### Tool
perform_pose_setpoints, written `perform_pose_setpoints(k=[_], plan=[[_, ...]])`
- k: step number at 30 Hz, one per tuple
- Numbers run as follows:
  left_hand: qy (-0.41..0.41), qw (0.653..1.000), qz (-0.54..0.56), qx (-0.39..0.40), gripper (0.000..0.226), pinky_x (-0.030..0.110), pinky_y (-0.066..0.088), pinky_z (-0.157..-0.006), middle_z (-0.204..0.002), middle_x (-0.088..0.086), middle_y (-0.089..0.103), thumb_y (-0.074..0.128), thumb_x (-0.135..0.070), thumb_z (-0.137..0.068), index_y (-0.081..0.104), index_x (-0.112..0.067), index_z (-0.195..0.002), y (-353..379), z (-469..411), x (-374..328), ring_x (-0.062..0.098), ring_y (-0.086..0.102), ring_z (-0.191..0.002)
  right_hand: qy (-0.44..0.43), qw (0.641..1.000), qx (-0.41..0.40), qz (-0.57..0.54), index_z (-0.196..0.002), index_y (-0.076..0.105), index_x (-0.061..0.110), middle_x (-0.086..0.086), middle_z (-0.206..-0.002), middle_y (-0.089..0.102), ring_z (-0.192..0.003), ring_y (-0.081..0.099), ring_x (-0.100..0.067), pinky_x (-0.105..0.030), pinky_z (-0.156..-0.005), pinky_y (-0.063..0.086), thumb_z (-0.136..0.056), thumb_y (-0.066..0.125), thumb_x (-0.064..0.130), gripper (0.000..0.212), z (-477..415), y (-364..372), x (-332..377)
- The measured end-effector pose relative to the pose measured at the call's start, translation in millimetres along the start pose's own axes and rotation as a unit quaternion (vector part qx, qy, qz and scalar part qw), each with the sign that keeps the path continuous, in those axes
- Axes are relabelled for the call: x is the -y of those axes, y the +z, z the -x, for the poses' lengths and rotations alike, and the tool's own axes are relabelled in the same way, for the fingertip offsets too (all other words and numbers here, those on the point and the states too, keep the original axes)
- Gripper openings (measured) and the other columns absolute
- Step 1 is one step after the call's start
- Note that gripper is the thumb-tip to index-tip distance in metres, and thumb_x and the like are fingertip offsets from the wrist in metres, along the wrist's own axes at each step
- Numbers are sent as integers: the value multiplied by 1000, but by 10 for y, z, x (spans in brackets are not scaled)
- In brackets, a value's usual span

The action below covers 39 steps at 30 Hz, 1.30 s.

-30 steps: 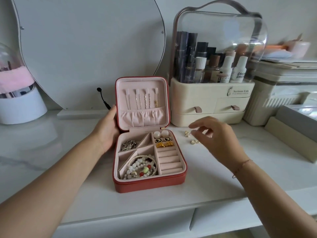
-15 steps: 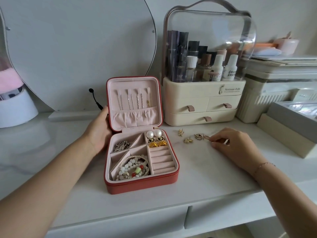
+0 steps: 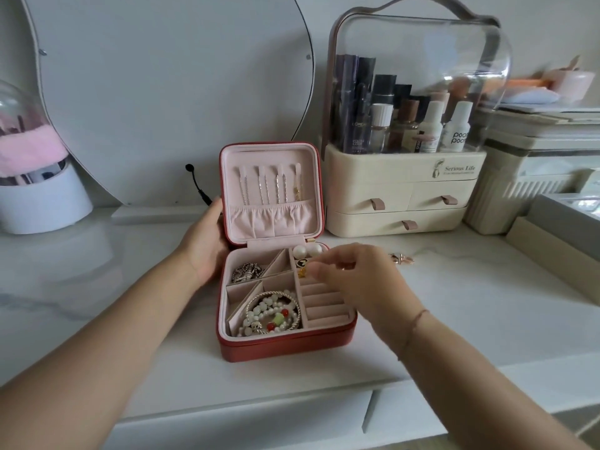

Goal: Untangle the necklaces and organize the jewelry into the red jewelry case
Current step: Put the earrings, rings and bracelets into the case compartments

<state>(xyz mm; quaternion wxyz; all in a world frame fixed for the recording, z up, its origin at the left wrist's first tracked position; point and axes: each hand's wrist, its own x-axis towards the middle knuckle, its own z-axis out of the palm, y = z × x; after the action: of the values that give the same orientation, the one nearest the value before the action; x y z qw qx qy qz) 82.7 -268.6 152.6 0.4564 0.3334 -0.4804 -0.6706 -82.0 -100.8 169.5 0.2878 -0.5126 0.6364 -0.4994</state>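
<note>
The red jewelry case (image 3: 282, 347) stands open on the white marble top, lid upright. Several necklaces (image 3: 263, 186) hang in the lid above a gathered pocket. The tray holds a silver chain (image 3: 246, 271), beaded bracelets (image 3: 272, 311), pearl earrings (image 3: 305, 251) and bare ring rolls (image 3: 321, 306). My left hand (image 3: 204, 245) grips the case's left side at the hinge. My right hand (image 3: 360, 280) hovers over the earring compartment, fingertips pinched on what looks like a small gold earring. A rose-gold earring (image 3: 402, 258) lies on the table to the right.
A cream cosmetics organizer (image 3: 402, 190) with a clear dome stands just behind and right of the case. A large mirror (image 3: 162, 92) leans behind it. A white brush holder (image 3: 39, 196) sits far left and stacked boxes (image 3: 552, 177) far right. Drawer fronts run below the table edge.
My right hand has left the loose earrings on the table and moved left over the case's earring compartment. Fewer earrings lie on the table. My left hand stays on the case.
</note>
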Motion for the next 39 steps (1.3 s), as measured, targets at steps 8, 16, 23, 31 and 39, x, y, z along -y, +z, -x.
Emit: perform_pose_setpoints(k=[8, 16, 23, 31, 39], plan=[[-4, 1000, -3, -28, 41, 29, 57, -77, -110, 2, 73, 46, -49, -95, 67, -21, -118, 49, 46, -22, 17, 70, -96, 2, 997, -22, 78, -63, 68, 29, 27, -45, 54, -46, 49, 11, -10, -48, 35, -77, 76, 27, 16, -4, 105, -55], [-1, 1000, 12, -19, 41, 28, 56, -80, -114, 3, 71, 46, -46, -96, 64, -20, -122, 79, 69, -43, 17, 68, -100, 79, 997, 25, -3, -72, 75, 16, -1, -68, 72, -60, 64, -10, -34, -72, 56, -77, 76, 23, 10, -26, 74, -49], [10, 1000, 16, -16, 40, 22, 57, -69, -111, 2, 72, 44, -43, -97, 62, -20, -124, 82, 62, -38, 13, 70, -92, 33, 994, -66, 82, -61, 69, 23, 14, -49, 56, -54, 51, -3, -28, -61, 44, -70, 78, 35, 17, -29, 142, -126], [7, 1000, 8, -13, 41, 23, 57, -70, -114, 2, 71, 44, -45, -97, 62, -21, -124, 73, 62, -38, 14, 70, -97, -74, 974, -89, 196, -65, 62, 38, 11, -84, 49, -79, 50, -7, -37, -85, 42, -75, 75, 35, 16, 17, 134, -129], [9, 1000, 1, -9, 40, 23, 57, -68, -109, 1, 73, 44, -47, -96, 64, -22, -121, 75, 70, -38, 14, 71, -93, -102, 977, -34, 183, -76, 73, 33, 6, -82, 56, -69, 48, -3, -17, -70, 39, -81, 71, 30, 5, -19, -2, -148]])
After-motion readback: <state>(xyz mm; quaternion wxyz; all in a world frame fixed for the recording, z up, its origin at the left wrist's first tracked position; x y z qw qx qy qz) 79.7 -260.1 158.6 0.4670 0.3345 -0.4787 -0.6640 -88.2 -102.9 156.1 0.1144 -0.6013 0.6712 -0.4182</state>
